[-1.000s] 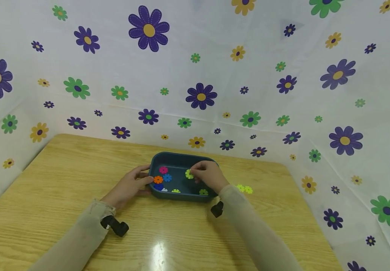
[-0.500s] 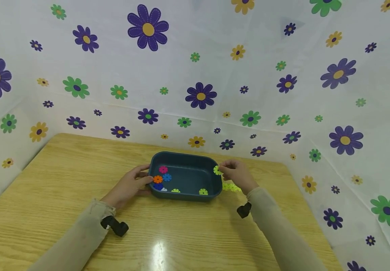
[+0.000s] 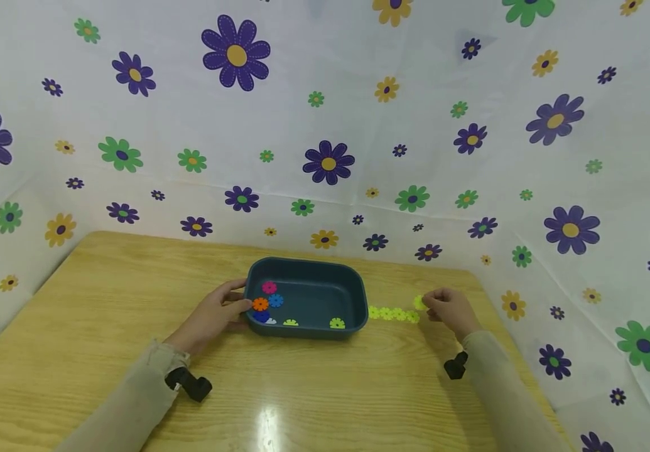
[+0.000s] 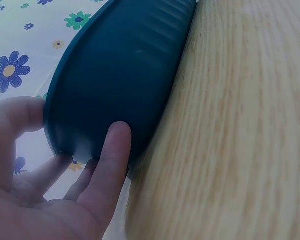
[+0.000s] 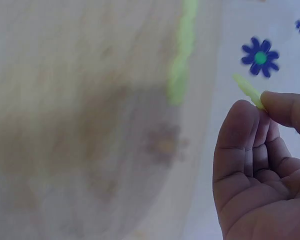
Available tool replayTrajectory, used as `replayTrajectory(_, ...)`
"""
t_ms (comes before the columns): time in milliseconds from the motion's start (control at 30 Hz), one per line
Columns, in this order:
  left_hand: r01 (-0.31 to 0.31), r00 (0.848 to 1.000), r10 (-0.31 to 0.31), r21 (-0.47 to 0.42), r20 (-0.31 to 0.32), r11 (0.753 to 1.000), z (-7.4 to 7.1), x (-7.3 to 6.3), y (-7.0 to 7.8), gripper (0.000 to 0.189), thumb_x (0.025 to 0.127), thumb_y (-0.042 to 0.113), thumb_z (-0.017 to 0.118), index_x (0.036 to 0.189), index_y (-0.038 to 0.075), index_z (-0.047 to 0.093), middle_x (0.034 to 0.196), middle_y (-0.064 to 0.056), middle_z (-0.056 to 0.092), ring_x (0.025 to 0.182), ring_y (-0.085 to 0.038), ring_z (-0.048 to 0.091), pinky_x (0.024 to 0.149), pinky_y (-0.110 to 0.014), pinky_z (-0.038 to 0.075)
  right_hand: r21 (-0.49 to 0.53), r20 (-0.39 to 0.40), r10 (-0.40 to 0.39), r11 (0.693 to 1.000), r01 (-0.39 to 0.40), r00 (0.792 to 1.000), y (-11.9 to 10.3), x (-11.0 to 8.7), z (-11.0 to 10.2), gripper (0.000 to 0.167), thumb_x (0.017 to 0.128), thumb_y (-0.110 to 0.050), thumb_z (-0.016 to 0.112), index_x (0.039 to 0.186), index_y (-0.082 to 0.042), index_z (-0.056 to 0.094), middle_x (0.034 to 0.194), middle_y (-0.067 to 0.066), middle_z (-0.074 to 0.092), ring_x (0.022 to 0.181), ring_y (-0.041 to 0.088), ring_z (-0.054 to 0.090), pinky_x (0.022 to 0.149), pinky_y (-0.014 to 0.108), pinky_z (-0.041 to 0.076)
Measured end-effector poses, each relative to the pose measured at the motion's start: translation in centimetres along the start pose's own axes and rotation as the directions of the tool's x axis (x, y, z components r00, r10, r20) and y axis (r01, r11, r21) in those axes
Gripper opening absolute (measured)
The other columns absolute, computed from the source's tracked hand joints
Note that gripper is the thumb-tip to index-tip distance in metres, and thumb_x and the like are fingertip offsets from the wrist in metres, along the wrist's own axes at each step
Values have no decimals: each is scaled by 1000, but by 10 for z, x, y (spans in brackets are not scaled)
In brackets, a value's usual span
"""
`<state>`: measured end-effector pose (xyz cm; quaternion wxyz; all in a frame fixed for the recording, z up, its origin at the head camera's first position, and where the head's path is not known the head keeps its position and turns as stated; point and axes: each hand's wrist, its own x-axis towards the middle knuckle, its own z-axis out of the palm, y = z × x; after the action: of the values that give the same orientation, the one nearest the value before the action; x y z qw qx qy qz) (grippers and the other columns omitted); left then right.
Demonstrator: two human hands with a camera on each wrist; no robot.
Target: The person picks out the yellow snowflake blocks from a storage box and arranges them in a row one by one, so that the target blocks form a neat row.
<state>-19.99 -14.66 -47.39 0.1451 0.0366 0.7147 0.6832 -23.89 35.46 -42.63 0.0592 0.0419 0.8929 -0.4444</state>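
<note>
At its left end, a dark teal plastic bin (image 3: pixel 308 334) is held by my left hand (image 3: pixel 211 317), thumb at the rim and fingers against the outer wall (image 4: pixel 110 75). Inside lie a pink (image 3: pixel 269 287), an orange (image 3: pixel 260 304) and a light blue snowflake disc (image 3: pixel 276 301), plus a dark blue, a white and a few yellow-green ones. My right hand (image 3: pixel 451 311) pinches a yellow-green snowflake disc (image 5: pixel 247 90) between thumb and fingertips, raised above the table. Just below it ends a row of yellow-green discs (image 3: pixel 392 314) lying right of the bin.
The wooden table (image 3: pixel 302 389) runs up to a white flower-printed cloth (image 3: pixel 279 113) at the back and sides. A black wrist camera (image 3: pixel 189 383) is strapped to the left sleeve, another (image 3: pixel 456 365) to the right.
My right hand has moved right, out of the bin and past its right rim, carrying the yellow-green snowflake disc to the row's right end. My left hand keeps its grip on the bin.
</note>
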Motion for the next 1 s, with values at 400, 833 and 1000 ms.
replayTrajectory(400,-4,1000,4,-6,-7,1000,-3,3,-7,63,105,23,62,160,9,34,148,-27,44,110,-32,65,92,-44,61,34,15,118,992,-118,993,32,-2,-3,28,105,-18,61,117,8,66,103,13,71,85,17,68,77,30,62)
replayTrajectory(833,-3,1000,3,-7,3,1000,-3,4,-9,65,105,26,63,160,7,32,149,-27,44,110,-32,66,93,-44,61,-37,38,128,991,-127,991,35,0,-1,28,104,-18,61,115,7,66,103,13,71,84,18,66,75,31,60)
replayTrajectory(1000,-2,1000,2,-14,10,1000,-4,3,-8,66,105,25,63,160,6,32,149,-28,44,110,-33,66,93,-45,61,-51,29,118,992,-116,993,37,2,0,26,103,-18,62,113,6,67,103,13,71,84,17,66,74,32,60)
